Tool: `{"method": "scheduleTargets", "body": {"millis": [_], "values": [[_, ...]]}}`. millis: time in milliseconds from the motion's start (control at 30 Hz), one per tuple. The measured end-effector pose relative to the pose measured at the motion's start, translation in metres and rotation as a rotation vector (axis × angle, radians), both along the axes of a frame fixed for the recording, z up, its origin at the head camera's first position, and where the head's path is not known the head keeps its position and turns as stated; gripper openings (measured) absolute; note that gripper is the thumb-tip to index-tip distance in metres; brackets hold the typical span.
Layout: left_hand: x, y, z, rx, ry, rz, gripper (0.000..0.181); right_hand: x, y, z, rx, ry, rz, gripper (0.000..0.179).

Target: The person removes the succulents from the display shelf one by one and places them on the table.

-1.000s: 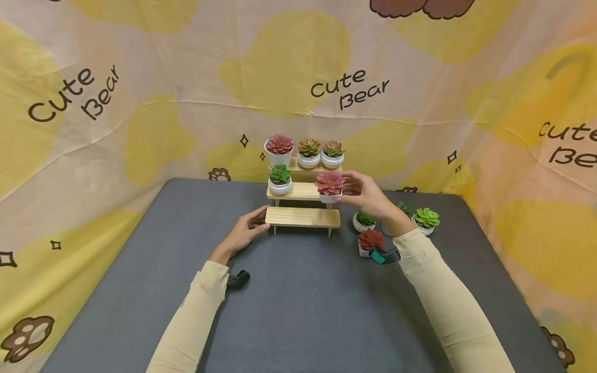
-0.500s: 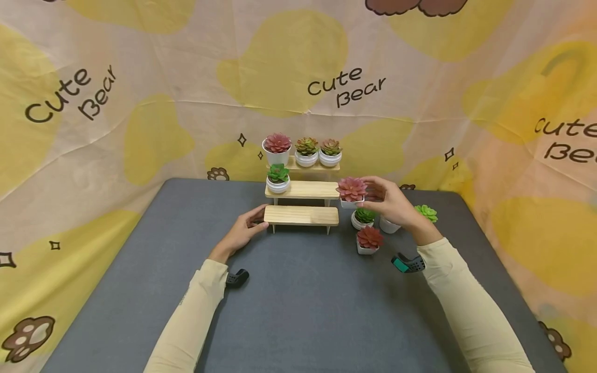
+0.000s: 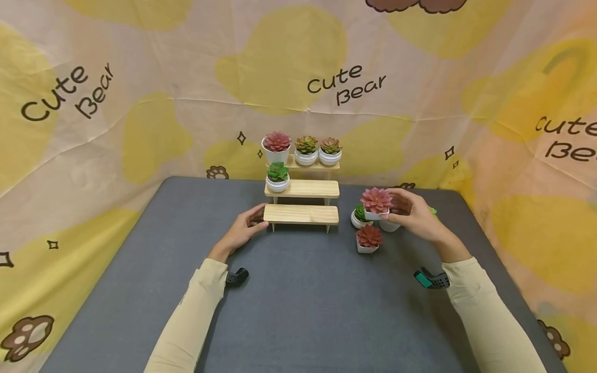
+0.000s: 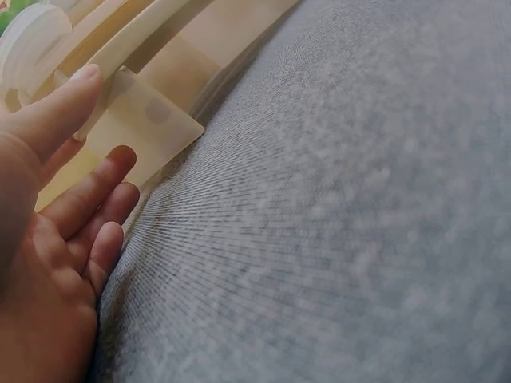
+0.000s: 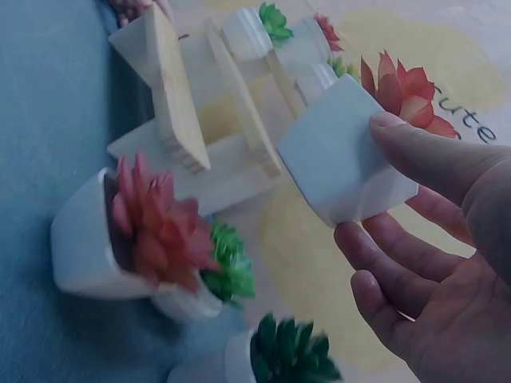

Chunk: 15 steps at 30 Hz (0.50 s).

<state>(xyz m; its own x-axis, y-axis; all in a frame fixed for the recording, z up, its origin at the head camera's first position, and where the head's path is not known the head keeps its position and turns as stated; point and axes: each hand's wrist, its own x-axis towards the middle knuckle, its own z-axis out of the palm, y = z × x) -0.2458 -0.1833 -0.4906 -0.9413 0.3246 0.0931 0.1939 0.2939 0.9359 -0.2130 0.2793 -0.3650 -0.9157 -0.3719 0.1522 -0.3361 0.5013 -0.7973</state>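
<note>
My right hand (image 3: 415, 212) pinches the white square pot of a pink succulent (image 3: 377, 201) between thumb and fingers. The pot (image 5: 343, 152) is held in the air right of the stand, above other plants on the table. With thumb and index finger, my left hand (image 3: 240, 228) grips the left end of the lowest step of a wooden three-tier plant stand (image 3: 300, 214). On its top tier are a larger pink succulent (image 3: 276, 147) and two small succulents, one yellow-green (image 3: 306, 150) and one reddish-green (image 3: 330, 150). A green succulent (image 3: 278, 176) occupies the middle tier's left end.
Right of the stand, a red succulent (image 3: 368, 238) in a square pot is nearest the person. Behind it are a green succulent (image 3: 359, 216) and a dark green one (image 5: 291, 351). A light green plant (image 3: 433, 210) is mostly hidden by my right hand. A printed cloth hangs behind.
My right hand has carried the pink succulent away from the right end of the middle tier, rightward and toward the person. My left hand stays at the lowest step.
</note>
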Motion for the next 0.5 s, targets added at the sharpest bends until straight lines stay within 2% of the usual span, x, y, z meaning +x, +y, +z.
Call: {"method": "scheduleTargets", "body": {"millis": [300,500], "values": [[-0.001,0.002,0.0,0.016,-0.011,-0.003,0.065,0.017,0.029,-0.016,-0.036,0.035,0.02,0.056],[0.001,0.002,0.001,0.0,-0.013,0.007,0.064,0.023,0.045,-0.033,-0.117,0.005,0.062,0.053]]}}
